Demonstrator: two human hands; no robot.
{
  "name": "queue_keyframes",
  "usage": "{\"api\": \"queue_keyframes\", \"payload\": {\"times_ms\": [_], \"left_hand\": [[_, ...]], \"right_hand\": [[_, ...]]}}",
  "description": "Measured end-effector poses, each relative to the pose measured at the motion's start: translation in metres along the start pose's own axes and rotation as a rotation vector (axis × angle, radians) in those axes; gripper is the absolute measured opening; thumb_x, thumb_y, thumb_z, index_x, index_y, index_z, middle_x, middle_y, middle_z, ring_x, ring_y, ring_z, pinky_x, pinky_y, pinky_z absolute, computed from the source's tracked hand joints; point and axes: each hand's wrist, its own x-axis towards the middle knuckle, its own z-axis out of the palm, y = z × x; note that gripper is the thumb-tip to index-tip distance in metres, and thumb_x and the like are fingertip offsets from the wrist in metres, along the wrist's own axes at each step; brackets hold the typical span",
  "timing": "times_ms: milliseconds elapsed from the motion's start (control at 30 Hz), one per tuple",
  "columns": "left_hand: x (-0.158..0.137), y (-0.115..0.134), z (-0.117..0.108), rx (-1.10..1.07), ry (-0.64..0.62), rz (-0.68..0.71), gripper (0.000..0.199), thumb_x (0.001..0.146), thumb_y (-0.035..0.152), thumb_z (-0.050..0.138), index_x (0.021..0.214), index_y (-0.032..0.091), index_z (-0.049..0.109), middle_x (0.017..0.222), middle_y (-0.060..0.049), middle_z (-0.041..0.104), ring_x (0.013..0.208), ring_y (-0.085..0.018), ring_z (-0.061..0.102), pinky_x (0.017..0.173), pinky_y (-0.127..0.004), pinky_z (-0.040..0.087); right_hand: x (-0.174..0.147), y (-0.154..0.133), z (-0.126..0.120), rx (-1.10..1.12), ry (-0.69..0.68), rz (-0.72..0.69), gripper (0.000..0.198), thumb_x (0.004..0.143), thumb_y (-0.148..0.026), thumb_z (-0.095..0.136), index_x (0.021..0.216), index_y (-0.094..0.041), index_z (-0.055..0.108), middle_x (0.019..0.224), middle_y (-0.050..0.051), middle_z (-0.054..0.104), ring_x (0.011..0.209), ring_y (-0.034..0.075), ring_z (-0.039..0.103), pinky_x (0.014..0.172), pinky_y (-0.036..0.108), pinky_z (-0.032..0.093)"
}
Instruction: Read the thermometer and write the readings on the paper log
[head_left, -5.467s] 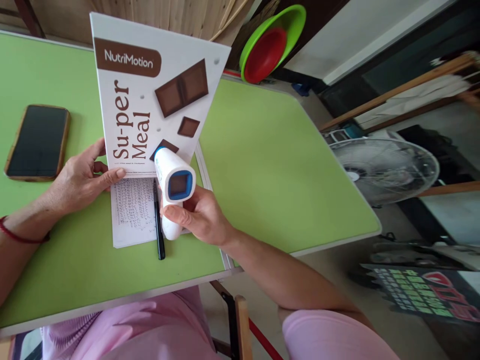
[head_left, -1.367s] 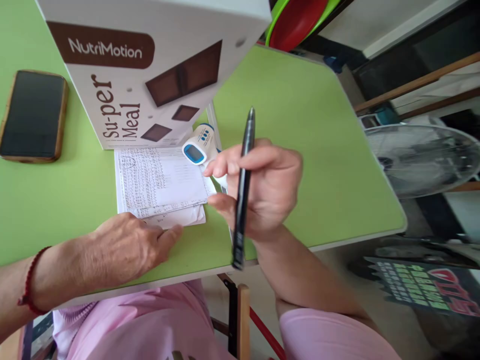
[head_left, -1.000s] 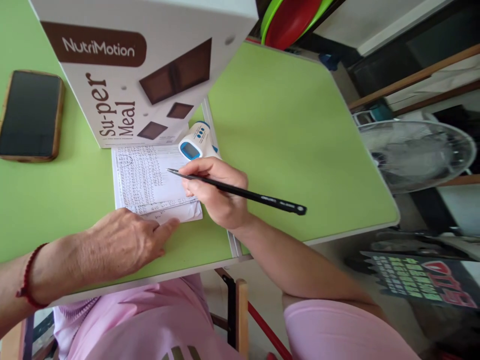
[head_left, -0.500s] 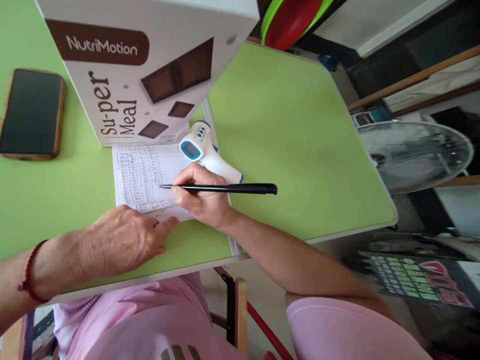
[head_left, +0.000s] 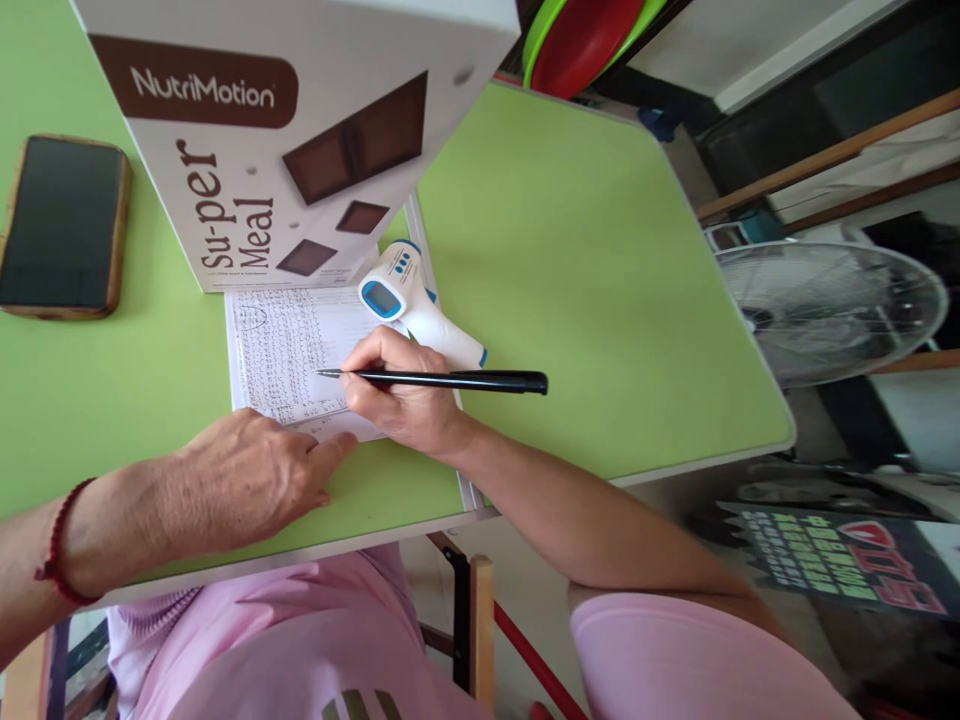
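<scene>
My right hand [head_left: 405,395] grips a slim black pen [head_left: 480,380], its silver tip touching or just above a page. That page is a sheet of paper [head_left: 262,350] covered in dense handwritten lines, with a circled mark at its upper left. My left hand [head_left: 247,480] rests at the sheet's near edge, thumb stretched out over the paper and nothing seen in it; some of its fingers are hidden beneath. A white and blue infrared thermometer [head_left: 424,315] lies at the paper's right, close beyond my right hand. The far part of the sheet disappears behind a white NutriMotion box [head_left: 247,200].
All this is on a green table [head_left: 585,280] with a pale rim. A phone in a brown case [head_left: 64,230] lies at the left. Past the table stand a fan [head_left: 832,310] and green and red basins [head_left: 585,45]. A printed sign [head_left: 847,560] is at the lower right.
The pen's back end has tipped slightly toward me and to the left, its tip staying at almost the same spot. My left hand stays put.
</scene>
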Motion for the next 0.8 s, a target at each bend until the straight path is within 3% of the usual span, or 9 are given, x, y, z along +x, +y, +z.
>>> {"api": "queue_keyframes", "payload": {"times_ms": [333, 600, 800], "left_hand": [[-0.0006, 0.0010, -0.0007, 0.012, 0.000, 0.001, 0.023, 0.100, 0.021, 0.045, 0.116, 0.011, 0.057, 0.066, -0.002, 0.061, 0.061, -0.016, 0.059, 0.069, -0.031, 0.054], [-0.0013, 0.0001, -0.0025, 0.017, -0.014, 0.009, 0.026, 0.101, 0.023, 0.044, 0.121, 0.011, 0.055, 0.070, -0.004, 0.064, 0.054, -0.015, 0.057, 0.056, -0.026, 0.049], [-0.0005, 0.0010, -0.0040, 0.019, -0.034, -0.005, 0.025, 0.100, 0.021, 0.045, 0.120, 0.011, 0.055, 0.069, -0.003, 0.064, 0.060, -0.016, 0.061, 0.063, -0.027, 0.051]], "right_hand": [[0.0011, -0.0011, 0.0002, 0.031, 0.049, -0.020, 0.014, 0.084, -0.019, 0.059, 0.073, -0.020, 0.051, 0.057, -0.008, 0.055, 0.046, 0.004, 0.043, 0.044, 0.018, 0.035], [0.0019, -0.0012, 0.0004, 0.007, 0.035, -0.010, 0.014, 0.082, -0.019, 0.060, 0.071, -0.020, 0.050, 0.057, -0.008, 0.055, 0.046, 0.005, 0.044, 0.044, 0.018, 0.036], [0.0025, -0.0021, -0.0008, 0.020, 0.026, -0.014, 0.015, 0.082, -0.018, 0.059, 0.071, -0.020, 0.050, 0.057, -0.008, 0.055, 0.047, 0.005, 0.045, 0.045, 0.018, 0.037]]}}
